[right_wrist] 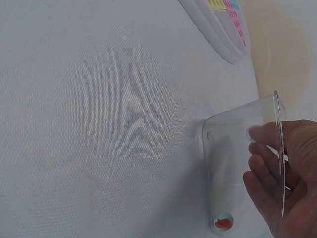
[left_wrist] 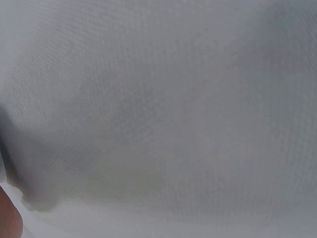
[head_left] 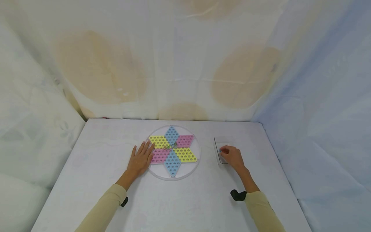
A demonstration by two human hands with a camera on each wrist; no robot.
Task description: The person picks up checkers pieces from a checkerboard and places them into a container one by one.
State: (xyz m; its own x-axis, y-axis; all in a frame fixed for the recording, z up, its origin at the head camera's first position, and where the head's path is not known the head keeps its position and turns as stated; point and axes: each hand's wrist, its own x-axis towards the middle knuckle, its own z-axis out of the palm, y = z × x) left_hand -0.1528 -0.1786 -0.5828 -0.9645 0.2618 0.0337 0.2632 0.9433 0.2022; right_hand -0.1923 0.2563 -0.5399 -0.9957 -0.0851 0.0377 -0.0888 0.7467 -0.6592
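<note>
A round Chinese checkers board (head_left: 189, 172) with blue, pink and yellow star points lies on the table, and several glass marbles (head_left: 174, 146) sit near its middle. My left hand (head_left: 140, 161) rests with straight fingers over the board's left edge; only a bit of skin shows in the left wrist view. To the board's right stands a clear plastic box (head_left: 221, 140). My right hand (head_left: 233, 156) is at its opening, thumb and fingertips pinching a small clear glass marble (right_wrist: 249, 134). A marble with a red-orange core (right_wrist: 223, 221) lies on the box's floor.
A white cloth covers the table (head_left: 162, 206). Patterned curtains (head_left: 179, 64) hang behind it and on both sides. A dark wrist-camera mount (head_left: 238, 195) juts from the right wrist.
</note>
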